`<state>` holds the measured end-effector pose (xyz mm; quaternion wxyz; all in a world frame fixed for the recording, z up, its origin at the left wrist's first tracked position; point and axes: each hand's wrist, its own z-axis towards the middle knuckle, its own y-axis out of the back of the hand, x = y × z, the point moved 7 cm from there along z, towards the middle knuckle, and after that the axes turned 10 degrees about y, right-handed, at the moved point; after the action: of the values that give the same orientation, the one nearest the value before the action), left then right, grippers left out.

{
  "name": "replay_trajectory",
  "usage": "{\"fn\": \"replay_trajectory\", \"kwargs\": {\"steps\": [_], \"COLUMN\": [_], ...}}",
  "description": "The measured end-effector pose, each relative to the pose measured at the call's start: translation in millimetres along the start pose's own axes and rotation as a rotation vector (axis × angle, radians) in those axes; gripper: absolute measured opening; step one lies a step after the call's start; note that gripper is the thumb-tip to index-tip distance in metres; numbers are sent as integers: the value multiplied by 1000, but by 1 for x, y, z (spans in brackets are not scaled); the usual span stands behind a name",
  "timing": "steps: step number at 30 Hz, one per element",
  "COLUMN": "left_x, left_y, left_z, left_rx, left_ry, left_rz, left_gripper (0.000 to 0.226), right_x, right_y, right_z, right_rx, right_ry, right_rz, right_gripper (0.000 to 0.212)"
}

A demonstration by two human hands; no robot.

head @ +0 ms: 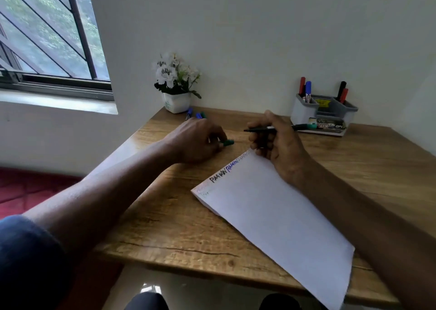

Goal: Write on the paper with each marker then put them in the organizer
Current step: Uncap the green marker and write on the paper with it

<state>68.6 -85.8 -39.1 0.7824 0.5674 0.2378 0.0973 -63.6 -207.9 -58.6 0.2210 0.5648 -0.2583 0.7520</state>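
One sheet of paper (278, 217) lies on the counter (165, 227). One organizer (304, 111) holds four upright markers (308, 91). One flower pot (177, 102) has apparently three markers (189, 113) beside it. One marker (271, 128) is held, one green cap (228, 142).

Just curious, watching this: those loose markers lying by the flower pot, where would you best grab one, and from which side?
Take a loose marker around the middle of its barrel, coming from above with fingers on either long side. It lies flat on the desk, so only the top and sides are free. The flower pot sits close behind, so approach from the near side, probably with the left hand, which is closest.
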Motion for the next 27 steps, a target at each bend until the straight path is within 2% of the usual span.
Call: {"fn": "replay_trajectory", "kwargs": {"steps": [3, 6, 12, 18, 23, 27], "left_x": [8, 16, 15, 11, 10, 6], "left_y": [-1, 2, -2, 2, 3, 2], "left_z": [0, -3, -3, -7, -7, -8], "left_rx": [-94, -160, -139, -174, -189, -169], "left_ry": [25, 18, -21, -63, -70, -78], "left_rz": [-204, -360, -333, -344, -340, -298], "left_gripper": [17, 11, 14, 14, 15, 16], "right_x": [1, -2, 0, -3, -1, -2], "right_y": [3, 2, -7, -10, -5, -9], "right_z": [4, 5, 3, 4, 4, 3], "right_rx": [19, 58, 137, 137, 80, 125], "right_ry": [19, 7, 35, 38, 49, 52], "right_rz": [64, 63, -6, -61, -15, -56], "right_gripper": [49, 42, 36, 27, 22, 20]}}
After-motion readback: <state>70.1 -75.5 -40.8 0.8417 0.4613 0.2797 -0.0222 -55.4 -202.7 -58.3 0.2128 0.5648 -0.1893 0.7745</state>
